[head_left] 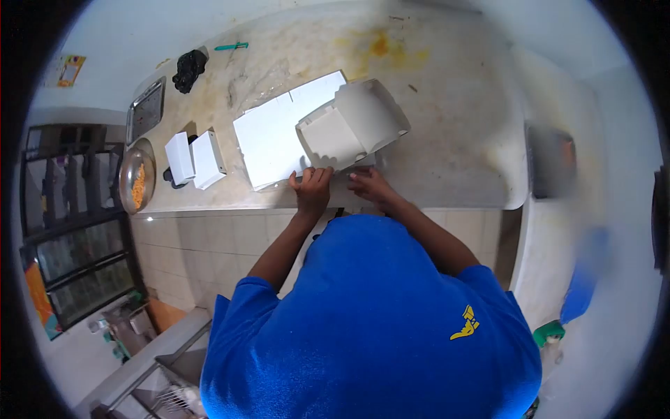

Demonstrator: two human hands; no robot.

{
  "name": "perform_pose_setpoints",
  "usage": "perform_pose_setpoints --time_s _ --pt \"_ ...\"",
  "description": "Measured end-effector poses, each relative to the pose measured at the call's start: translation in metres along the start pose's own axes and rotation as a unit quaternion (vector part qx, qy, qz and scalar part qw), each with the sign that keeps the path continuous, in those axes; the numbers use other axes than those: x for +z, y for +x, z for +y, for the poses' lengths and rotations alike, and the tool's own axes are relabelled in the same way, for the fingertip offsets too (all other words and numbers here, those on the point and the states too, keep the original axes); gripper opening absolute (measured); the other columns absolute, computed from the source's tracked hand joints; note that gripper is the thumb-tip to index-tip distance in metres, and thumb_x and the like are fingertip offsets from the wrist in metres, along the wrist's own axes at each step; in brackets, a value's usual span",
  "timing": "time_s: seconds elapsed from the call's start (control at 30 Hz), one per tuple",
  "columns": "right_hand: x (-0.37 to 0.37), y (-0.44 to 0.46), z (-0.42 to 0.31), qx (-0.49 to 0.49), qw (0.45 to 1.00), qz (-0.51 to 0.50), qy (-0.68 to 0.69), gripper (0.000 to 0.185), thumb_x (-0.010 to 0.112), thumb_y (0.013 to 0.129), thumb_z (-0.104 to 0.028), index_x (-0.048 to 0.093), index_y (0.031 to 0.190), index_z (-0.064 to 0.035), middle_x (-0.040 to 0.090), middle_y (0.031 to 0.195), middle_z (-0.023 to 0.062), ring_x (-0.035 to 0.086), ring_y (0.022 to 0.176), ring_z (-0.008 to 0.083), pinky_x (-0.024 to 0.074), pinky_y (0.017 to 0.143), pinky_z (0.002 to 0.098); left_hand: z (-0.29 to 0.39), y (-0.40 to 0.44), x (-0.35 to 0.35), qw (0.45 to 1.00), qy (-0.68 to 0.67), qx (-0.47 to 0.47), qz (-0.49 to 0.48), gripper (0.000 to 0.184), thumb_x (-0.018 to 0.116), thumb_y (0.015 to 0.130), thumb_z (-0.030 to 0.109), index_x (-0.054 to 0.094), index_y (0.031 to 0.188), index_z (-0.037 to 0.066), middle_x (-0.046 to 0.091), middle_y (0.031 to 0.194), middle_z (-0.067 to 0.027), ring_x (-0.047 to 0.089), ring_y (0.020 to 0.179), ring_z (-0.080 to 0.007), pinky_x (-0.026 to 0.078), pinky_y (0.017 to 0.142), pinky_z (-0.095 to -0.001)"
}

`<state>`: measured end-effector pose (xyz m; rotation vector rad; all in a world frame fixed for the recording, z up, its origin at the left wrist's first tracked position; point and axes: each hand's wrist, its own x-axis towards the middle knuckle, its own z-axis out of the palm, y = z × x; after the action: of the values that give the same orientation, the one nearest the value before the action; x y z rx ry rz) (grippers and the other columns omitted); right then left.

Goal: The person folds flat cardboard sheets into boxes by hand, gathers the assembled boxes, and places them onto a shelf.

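Note:
An open cardboard box (pixel 335 136) with its lid folded back rests partly on flat white cardboard sheets (pixel 269 140) on the worktop. My left hand (pixel 313 187) is at the near edge of the box, its fingers bent against the rim; whether it grips the box is unclear. To the right, my right hand (pixel 371 187) is near the box's front right corner, fingers curled by a small dark gap under the box. What lies between those fingers is too small to make out.
At the left of the worktop (pixel 453 126) are a bowl of orange food (pixel 138 183), a metal tray (pixel 146 110), white boxes (pixel 195 159), a black plastic bag (pixel 189 70) and a green tool (pixel 231 47). A dark object (pixel 551 160) stands beyond the right edge.

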<state>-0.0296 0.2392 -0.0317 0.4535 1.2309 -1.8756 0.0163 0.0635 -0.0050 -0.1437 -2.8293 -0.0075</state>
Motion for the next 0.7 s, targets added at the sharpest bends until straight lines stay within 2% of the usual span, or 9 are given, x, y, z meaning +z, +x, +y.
perform_pose_setpoints --time_s 0.07,0.23,0.37,0.43,0.53,0.6,0.63,0.7 --pt "-0.003 0.002 -0.004 0.018 0.999 -0.028 0.001 0.053 0.067 0.082 -0.022 0.036 0.123 -0.0059 0.055 0.109 0.0106 0.061 0.092 0.0242 0.0480 0.078 0.0356 0.003 0.004 0.002 1.000 -0.004 0.005 0.012 0.011 0.059 0.079 0.020 0.060 0.089 0.020 0.055 0.083 0.0059 0.055 0.090 -0.0138 0.033 0.085 -0.0555" --pt "0.005 0.001 -0.010 0.040 0.997 -0.065 0.019 0.055 0.065 0.084 -0.022 0.033 0.125 -0.0078 0.052 0.115 0.0096 0.059 0.099 0.0255 0.0462 0.084 0.0377 0.002 0.015 0.006 0.997 -0.043 0.004 0.063 0.011 0.057 0.077 0.016 0.059 0.088 0.016 0.054 0.084 0.0027 0.054 0.092 -0.0157 0.034 0.086 -0.0537" --pt "0.015 0.004 -0.005 0.016 0.999 -0.038 0.021 0.053 0.064 0.084 -0.022 0.034 0.126 -0.0060 0.054 0.116 0.0094 0.057 0.102 0.0257 0.0434 0.088 0.0381 0.000 0.019 0.014 0.997 -0.049 0.006 0.058 0.010 0.055 0.076 0.012 0.059 0.086 0.014 0.053 0.084 0.0007 0.052 0.094 -0.0167 0.033 0.087 -0.0541" --pt "0.022 0.006 -0.008 -0.002 0.999 -0.022 0.040 0.051 0.063 0.085 -0.022 0.036 0.124 -0.0055 0.053 0.115 0.0101 0.057 0.103 0.0260 0.0432 0.089 0.0383 -0.003 0.018 0.018 0.997 -0.070 -0.004 0.008 0.009 0.053 0.076 0.009 0.058 0.082 0.014 0.054 0.083 -0.0001 0.052 0.093 -0.0174 0.031 0.088 -0.0522" --pt "0.030 0.015 -0.010 -0.036 0.999 0.032 0.023 0.045 0.064 0.085 -0.026 0.042 0.118 -0.0054 0.056 0.106 0.0087 0.060 0.092 0.0215 0.0468 0.080 0.0381 -0.008 0.023 0.026 0.994 -0.100 -0.012 -0.044 0.008 0.053 0.076 0.011 0.058 0.081 0.014 0.055 0.083 -0.0003 0.052 0.093 -0.0180 0.029 0.089 -0.0514" --pt "0.036 0.020 -0.012 -0.075 0.990 0.107 -0.058 0.040 0.065 0.083 -0.027 0.047 0.111 -0.0039 0.059 0.097 0.0103 0.062 0.087 0.0222 0.0478 0.077 0.0368 -0.009 0.027 0.021 0.991 -0.106 -0.008 -0.079 0.010 0.053 0.076 0.012 0.060 0.082 0.014 0.057 0.084 -0.0001 0.052 0.094 -0.0184 0.028 0.089 -0.0512" --pt "0.039 0.023 -0.013 -0.092 0.980 0.147 -0.098 0.038 0.065 0.082 -0.027 0.049 0.108 -0.0031 0.061 0.092 0.0111 0.063 0.085 0.0226 0.0484 0.076 0.0362 -0.012 0.031 0.019 0.986 -0.100 0.019 -0.133 0.010 0.054 0.077 0.016 0.061 0.084 0.014 0.058 0.085 -0.0002 0.052 0.095 -0.0188 0.028 0.089 -0.0525" --pt "0.032 0.034 -0.008 -0.168 0.927 0.232 -0.241 0.036 0.064 0.078 -0.025 0.052 0.102 -0.0017 0.062 0.085 0.0132 0.063 0.081 0.0255 0.0489 0.074 0.0363 -0.015 0.047 -0.001 0.964 -0.086 0.071 -0.240 0.014 0.056 0.080 0.023 0.063 0.086 0.013 0.060 0.087 -0.0003 0.051 0.096 -0.0195 0.028 0.089 -0.0552"
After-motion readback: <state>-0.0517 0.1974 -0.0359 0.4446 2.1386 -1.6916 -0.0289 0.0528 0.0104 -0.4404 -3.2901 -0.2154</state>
